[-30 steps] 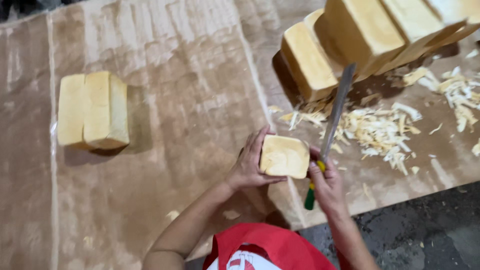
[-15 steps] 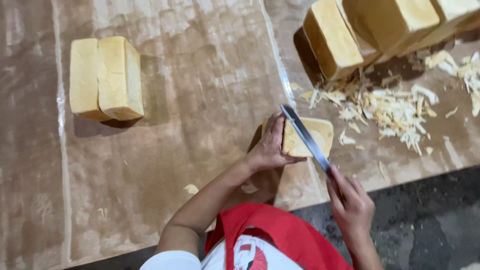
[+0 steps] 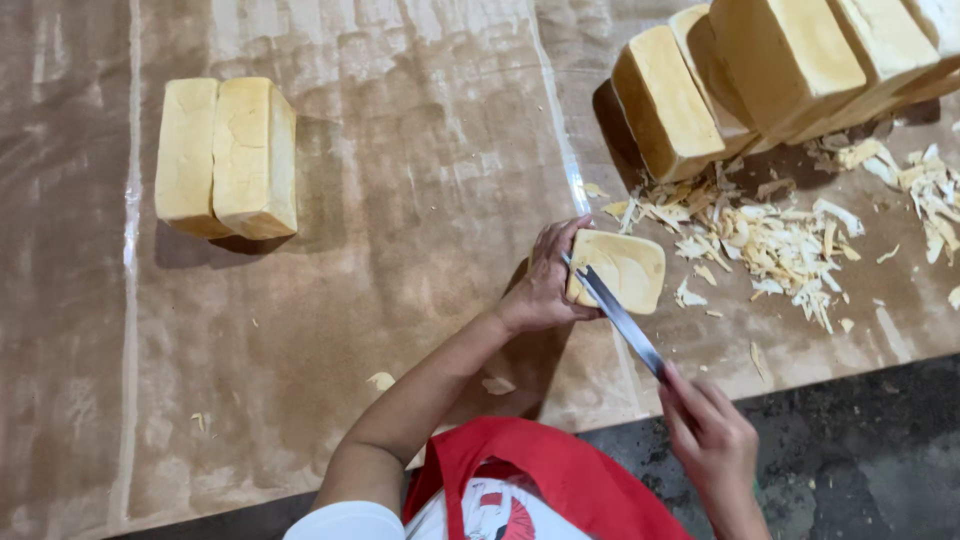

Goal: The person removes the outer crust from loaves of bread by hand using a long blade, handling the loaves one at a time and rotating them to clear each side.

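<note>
Head cam looking down: left hand (image 3: 545,285) is clamped on a pale yellow block (image 3: 620,268) near the table's (image 3: 420,200) front edge, right hand (image 3: 712,440) is closed round the handle of a long knife (image 3: 618,318), blade touching the block's near side. Shavings (image 3: 770,235) lie just beside it, stacked blocks (image 3: 770,70) at the far right corner, two more blocks (image 3: 226,155) far left.

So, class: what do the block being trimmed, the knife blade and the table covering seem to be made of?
Block: probably bread, matte pale crumb, tan crust, flaky trimmings beside it. Knife blade: looks like metal, grey with a sheen. Table covering: seemingly clear plastic film over brown board, glossy, wrinkled, with seams.
</note>
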